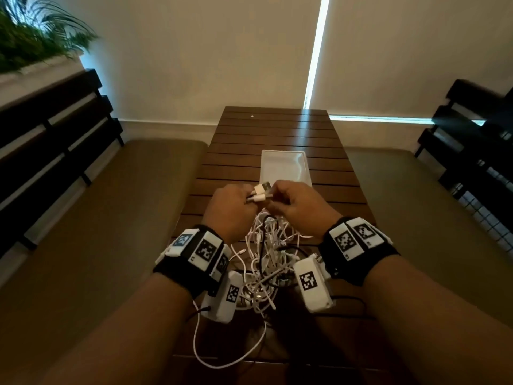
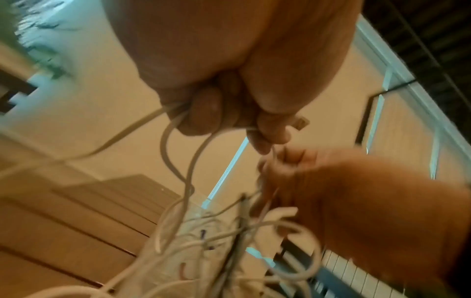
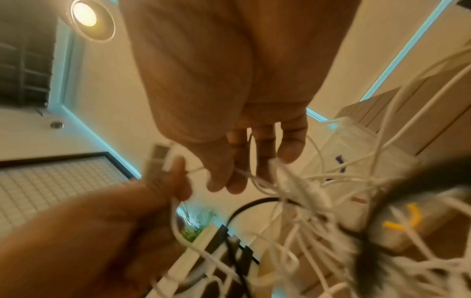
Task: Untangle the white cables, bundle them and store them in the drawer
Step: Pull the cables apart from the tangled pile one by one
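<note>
A tangle of white cables [image 1: 266,259] hangs from both hands down onto the wooden table [image 1: 277,129]. My left hand [image 1: 244,197] grips several strands in its curled fingers and pinches the white USB plugs [image 1: 261,191] at the top. In the left wrist view the cables [image 2: 175,161] run out of the left hand's fist [image 2: 211,115]. My right hand [image 1: 277,197] is close beside it, and in the right wrist view its thumb and fingers [image 3: 229,177] pinch a thin white strand [image 3: 254,179]. A white rectangular tray [image 1: 283,168] lies just beyond the hands.
A black cable [image 1: 268,219] runs through the tangle. Cushioned benches [image 1: 125,218] with dark slatted backs flank the table on both sides. A plant [image 1: 33,37] stands at the far left. The far half of the table is bare wood.
</note>
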A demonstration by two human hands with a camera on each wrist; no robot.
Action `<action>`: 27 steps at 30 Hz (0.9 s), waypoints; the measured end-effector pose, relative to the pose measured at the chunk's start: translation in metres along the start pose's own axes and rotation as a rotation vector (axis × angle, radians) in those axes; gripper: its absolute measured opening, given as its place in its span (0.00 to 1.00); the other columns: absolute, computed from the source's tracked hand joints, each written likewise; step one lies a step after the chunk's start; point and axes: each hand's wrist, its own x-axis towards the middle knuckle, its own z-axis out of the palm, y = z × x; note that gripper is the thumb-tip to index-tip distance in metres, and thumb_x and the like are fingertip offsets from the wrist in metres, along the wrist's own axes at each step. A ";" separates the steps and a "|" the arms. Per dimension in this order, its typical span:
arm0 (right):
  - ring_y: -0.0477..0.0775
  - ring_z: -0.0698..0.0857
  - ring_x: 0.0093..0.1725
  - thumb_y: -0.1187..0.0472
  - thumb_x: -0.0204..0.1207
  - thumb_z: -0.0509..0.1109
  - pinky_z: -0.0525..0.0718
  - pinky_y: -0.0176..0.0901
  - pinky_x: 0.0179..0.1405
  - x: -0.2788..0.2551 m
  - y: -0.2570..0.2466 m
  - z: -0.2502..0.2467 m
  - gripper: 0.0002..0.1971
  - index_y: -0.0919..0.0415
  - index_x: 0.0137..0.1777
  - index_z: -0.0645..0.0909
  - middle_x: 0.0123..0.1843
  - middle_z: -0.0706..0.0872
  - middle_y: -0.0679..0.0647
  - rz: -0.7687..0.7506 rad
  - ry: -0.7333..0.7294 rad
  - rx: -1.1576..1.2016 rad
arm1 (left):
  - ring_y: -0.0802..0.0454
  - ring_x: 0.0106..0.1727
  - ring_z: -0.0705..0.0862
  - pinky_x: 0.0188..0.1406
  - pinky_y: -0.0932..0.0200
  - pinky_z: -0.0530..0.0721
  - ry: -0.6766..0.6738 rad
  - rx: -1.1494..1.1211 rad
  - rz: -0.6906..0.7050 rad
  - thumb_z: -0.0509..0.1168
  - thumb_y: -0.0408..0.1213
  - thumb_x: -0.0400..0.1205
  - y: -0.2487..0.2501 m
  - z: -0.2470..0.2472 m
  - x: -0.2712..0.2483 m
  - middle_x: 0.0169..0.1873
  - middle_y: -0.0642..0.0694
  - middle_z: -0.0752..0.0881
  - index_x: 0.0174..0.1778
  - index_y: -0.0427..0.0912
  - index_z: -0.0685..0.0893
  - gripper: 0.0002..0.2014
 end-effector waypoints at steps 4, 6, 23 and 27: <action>0.45 0.81 0.37 0.63 0.76 0.73 0.75 0.42 0.42 -0.001 0.022 0.006 0.13 0.48 0.35 0.75 0.34 0.80 0.43 0.068 -0.180 -0.225 | 0.61 0.22 0.73 0.22 0.64 0.66 0.165 -0.162 0.051 0.69 0.38 0.79 0.003 -0.002 -0.001 0.20 0.57 0.77 0.32 0.48 0.84 0.10; 0.47 0.81 0.36 0.61 0.75 0.72 0.74 0.41 0.39 0.006 0.032 0.005 0.10 0.49 0.36 0.77 0.34 0.82 0.43 0.053 0.056 -0.250 | 0.61 0.22 0.73 0.22 0.63 0.67 0.235 -0.173 0.025 0.68 0.36 0.79 -0.004 -0.002 0.001 0.20 0.57 0.77 0.31 0.50 0.83 0.11; 0.47 0.89 0.41 0.62 0.65 0.80 0.90 0.52 0.46 -0.017 0.066 0.031 0.07 0.50 0.38 0.86 0.39 0.90 0.48 0.273 0.310 0.152 | 0.57 0.22 0.73 0.21 0.64 0.69 0.222 -0.201 -0.123 0.68 0.40 0.81 -0.023 -0.017 -0.004 0.20 0.52 0.76 0.32 0.45 0.83 0.11; 0.49 0.86 0.38 0.63 0.68 0.76 0.85 0.39 0.40 -0.030 0.077 0.020 0.06 0.55 0.33 0.83 0.34 0.88 0.48 0.269 0.272 -0.045 | 0.61 0.15 0.71 0.14 0.73 0.64 0.326 -0.302 -0.151 0.68 0.36 0.82 -0.024 -0.028 -0.003 0.18 0.51 0.73 0.26 0.50 0.78 0.17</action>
